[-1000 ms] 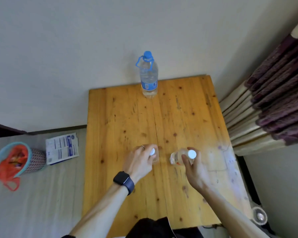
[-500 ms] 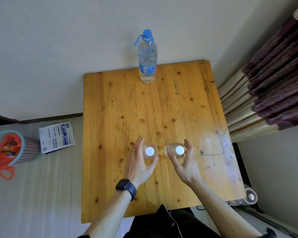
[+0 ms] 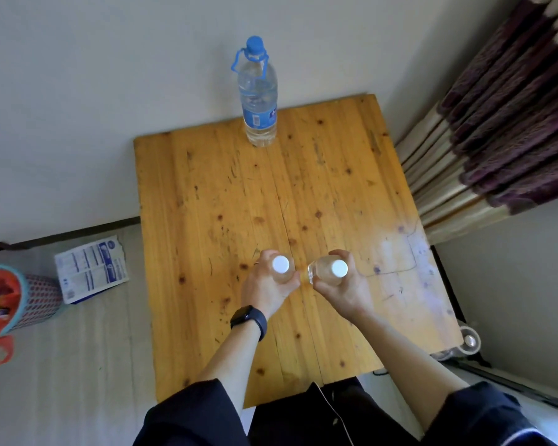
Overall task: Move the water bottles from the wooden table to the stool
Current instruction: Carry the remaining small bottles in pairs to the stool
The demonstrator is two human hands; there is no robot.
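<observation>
Two small clear bottles with white caps stand close together near the middle of the wooden table (image 3: 213, 194). My left hand (image 3: 268, 286) grips the left small bottle (image 3: 281, 267), fingers curled round its body. My right hand (image 3: 342, 289) grips the right small bottle (image 3: 331, 270) the same way. A tall clear water bottle (image 3: 258, 101) with a blue cap and blue label stands upright at the table's far edge by the wall. No stool is in view.
A striped purple and cream curtain (image 3: 503, 123) hangs right of the table. On the floor to the left lie a printed box (image 3: 91, 268) and a basket (image 3: 16, 300) with a red bag. A small round object (image 3: 469, 341) sits by the table's right front corner.
Both hands, open around the two small bottles half a second ago, have closed on them. The camera view has shifted slightly.
</observation>
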